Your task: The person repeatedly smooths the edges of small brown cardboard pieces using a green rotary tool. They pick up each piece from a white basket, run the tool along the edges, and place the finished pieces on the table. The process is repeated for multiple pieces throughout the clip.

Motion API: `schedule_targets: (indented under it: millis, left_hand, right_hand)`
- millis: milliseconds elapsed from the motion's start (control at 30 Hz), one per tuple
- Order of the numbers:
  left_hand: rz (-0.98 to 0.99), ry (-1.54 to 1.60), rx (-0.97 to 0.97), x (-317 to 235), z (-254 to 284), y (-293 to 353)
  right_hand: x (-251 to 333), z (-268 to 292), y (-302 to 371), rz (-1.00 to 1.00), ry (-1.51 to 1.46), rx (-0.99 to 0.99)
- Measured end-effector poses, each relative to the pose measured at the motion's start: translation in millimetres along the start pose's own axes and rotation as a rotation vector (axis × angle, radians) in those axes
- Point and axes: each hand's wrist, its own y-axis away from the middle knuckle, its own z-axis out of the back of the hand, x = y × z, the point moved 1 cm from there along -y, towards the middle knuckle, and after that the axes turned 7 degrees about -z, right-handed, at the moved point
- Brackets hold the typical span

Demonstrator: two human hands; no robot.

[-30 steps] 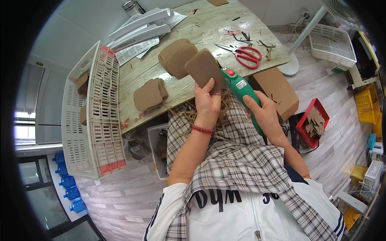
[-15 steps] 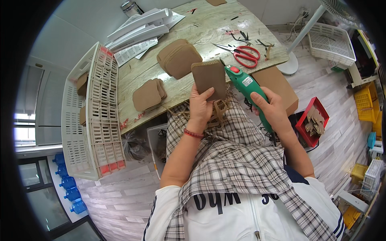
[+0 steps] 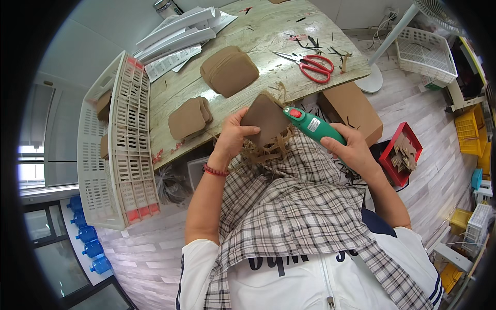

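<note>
My left hand (image 3: 238, 133) grips a brown flat piece with rounded corners (image 3: 266, 120), thumb on top, fingers beneath. My right hand (image 3: 351, 150) is wrapped round green electric scissors (image 3: 314, 127) with a red button. Their tip meets the piece's upper right edge; the blades are hard to make out. Thin tan trimmings (image 3: 273, 149) hang below the piece, over my checked apron (image 3: 289, 201). On the table, a larger stack of similar brown pieces (image 3: 229, 71) lies beyond my left hand, and a smaller stack (image 3: 189, 119) lies to its left.
Red-handled scissors (image 3: 315, 68) lie on the table (image 3: 268, 39) among dark scraps. White papers (image 3: 178, 39) are at the back left. A white plastic crate (image 3: 135, 139) stands at the left. A cardboard box (image 3: 354, 111) and a red tray of brown scraps (image 3: 395, 173) are at the right.
The brown piece has turned and moved slightly down, its corner now up. My left hand has shifted left. The electric scissors have tilted flatter, and their tip has come onto the piece's edge.
</note>
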Motion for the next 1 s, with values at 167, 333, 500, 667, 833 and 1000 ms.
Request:
schedule_targets:
  millis: [167,333,500,667,833,1000]
  left_hand:
    - [0.047,0.03,0.033,13.5,-2.9,7.4]
    - [0.089,-0.071,0.046,6.8,-4.2,12.5]
    - [0.024,-0.246,-0.042,-8.8,7.9,14.0]
    - [-0.119,-0.056,-0.229,-12.7,23.0,18.7]
    - [-0.142,0.012,-0.223,-10.6,30.3,17.6]
    - [-0.062,-0.052,-0.159,-10.7,30.0,15.9]
  right_hand:
    - [1.6,-12.4,-5.3,-0.049,-0.059,0.003]
    - [3.8,-12.4,-11.0,-0.085,-0.084,0.058]
    - [6.8,-5.9,-7.1,-0.163,-0.153,0.114]
    - [6.7,-2.0,-6.5,-0.169,-0.136,0.174]
    - [8.8,-5.7,-5.3,-0.185,-0.121,0.211]
    - [7.8,-7.2,-5.8,-0.186,-0.102,0.239]
